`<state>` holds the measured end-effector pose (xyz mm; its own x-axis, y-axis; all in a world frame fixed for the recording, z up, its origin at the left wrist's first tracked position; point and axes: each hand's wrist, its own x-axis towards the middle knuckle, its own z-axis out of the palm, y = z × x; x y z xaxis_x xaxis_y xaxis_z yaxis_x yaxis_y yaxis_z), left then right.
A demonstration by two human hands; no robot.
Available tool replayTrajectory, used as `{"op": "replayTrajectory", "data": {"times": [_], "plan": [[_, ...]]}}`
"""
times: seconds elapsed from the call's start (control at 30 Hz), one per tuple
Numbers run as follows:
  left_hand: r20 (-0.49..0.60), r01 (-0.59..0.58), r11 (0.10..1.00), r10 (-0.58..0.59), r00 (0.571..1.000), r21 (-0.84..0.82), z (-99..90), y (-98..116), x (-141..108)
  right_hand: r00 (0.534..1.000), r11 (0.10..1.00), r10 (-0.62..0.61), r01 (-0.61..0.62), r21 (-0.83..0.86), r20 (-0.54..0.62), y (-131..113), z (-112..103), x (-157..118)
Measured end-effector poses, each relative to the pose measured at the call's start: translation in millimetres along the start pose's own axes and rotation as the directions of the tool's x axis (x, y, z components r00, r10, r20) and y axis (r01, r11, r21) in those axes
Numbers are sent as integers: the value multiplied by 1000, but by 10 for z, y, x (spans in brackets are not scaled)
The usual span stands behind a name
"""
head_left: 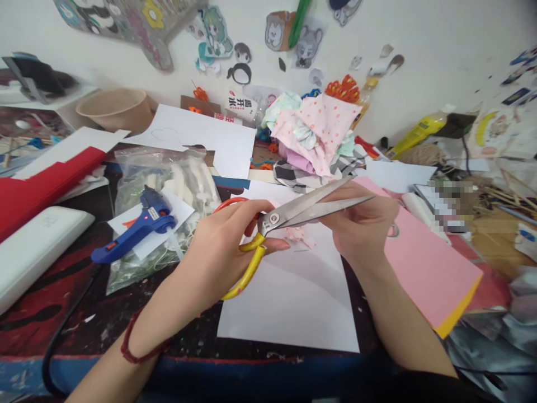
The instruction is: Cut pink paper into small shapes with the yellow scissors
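A clear plastic bag [168,157], left of the white sheet [289,313], contains pale pieces [201,173] and green material [140,274]; a tan bowl [121,115] stands behind (its contents cannot be made out). The scissors [274,218], above the sheet, point right and slightly away, long axis rising from lower left, blades parted. The left hand [226,235] grips their handles; the right hand [361,221] is curled behind the blades, any hold hidden.

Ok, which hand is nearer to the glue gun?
Left. The left hand, holding the scissors, is a little to the right of the glue gun; the right hand is much farther right, behind the scissors' far end.
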<state>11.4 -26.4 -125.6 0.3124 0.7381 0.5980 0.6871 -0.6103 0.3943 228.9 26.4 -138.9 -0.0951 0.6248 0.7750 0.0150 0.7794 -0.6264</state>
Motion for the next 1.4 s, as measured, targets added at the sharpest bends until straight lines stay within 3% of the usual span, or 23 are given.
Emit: {"op": "replayTrajectory", "data": {"times": [0.33,0.77,0.9,1.0,1.17,1.27,1.4], "plan": [[43,18,1000,-18,999,-10,-42,11,-4,999,999,-10,9,31,42,40,-65,31],[-6,6,995,-6,1000,-100,-48,-32,-11,999,992,38,-34,-119,35,-41,-110,65],[-3,128,976,-131,991,-176,-41,-55,-14,996,991,86,-82,-105,34,-66,-104,73],[-15,263,890,-289,957,-373,7,-49,-4,990,989,130,-126,-74,62,-89,-85,69],[16,339,628,-462,887,-701,83,75,96,952,967,255,-256,-16,168,-118,-25,43],[58,376,530,-522,851,-760,95,154,142,934,955,284,-294,20,215,-124,12,26],[67,375,500,-530,845,-781,111,186,131,921,941,315,-335,54,231,-102,56,2]]}}
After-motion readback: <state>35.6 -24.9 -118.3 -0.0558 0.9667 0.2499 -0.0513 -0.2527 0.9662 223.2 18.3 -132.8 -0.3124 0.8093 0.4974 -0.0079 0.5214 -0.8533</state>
